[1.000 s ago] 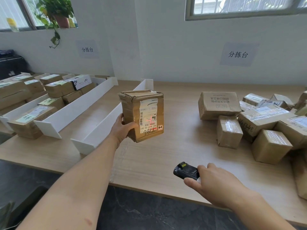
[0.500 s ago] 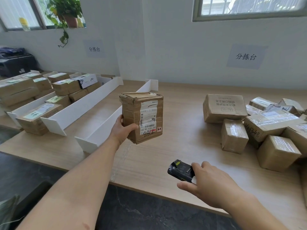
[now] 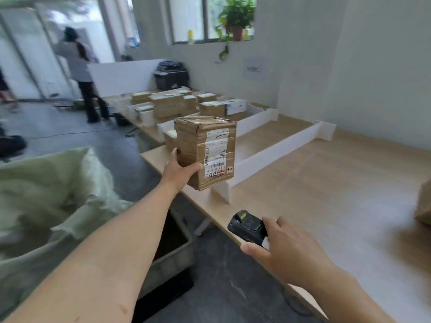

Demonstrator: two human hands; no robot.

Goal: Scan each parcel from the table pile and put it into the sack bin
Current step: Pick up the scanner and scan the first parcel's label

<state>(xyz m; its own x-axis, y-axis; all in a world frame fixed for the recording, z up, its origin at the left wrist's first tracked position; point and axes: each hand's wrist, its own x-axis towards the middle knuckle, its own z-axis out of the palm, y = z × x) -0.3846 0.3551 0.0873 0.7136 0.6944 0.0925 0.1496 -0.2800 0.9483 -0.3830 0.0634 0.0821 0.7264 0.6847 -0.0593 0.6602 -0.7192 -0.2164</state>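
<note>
Our left grip (image 3: 179,170) is closed on the lower left corner of a brown taped cardboard parcel (image 3: 206,152). The thumb lies across the front and the fingers are hidden behind. The parcel hangs upright in the air, clear of the pale wooden counter (image 3: 326,183), with its white shipping label facing us. Our right grip (image 3: 286,248) is curled round a black handheld scanner (image 3: 247,227), low and to the right of the left grip, with the scanner's head aimed up toward the parcel.

The pale green woven sack (image 3: 46,194) gapes open below and to the left of the left grip, well apart from it. It is too blurred for us to see what it holds.

We judge this parcel to be midway through its cycle. It is off the pile and carried toward the sack side, but not yet dropped in. We cannot tell whether its label has been read.

Far to the right of the right grip, only the edge of another brown parcel (image 3: 423,206) shows, so how much of the pile is left stays unknown. Beyond the left grip, white divider walls (image 3: 275,150) and rows of labelled boxes (image 3: 168,103) stand on the counter.
</note>
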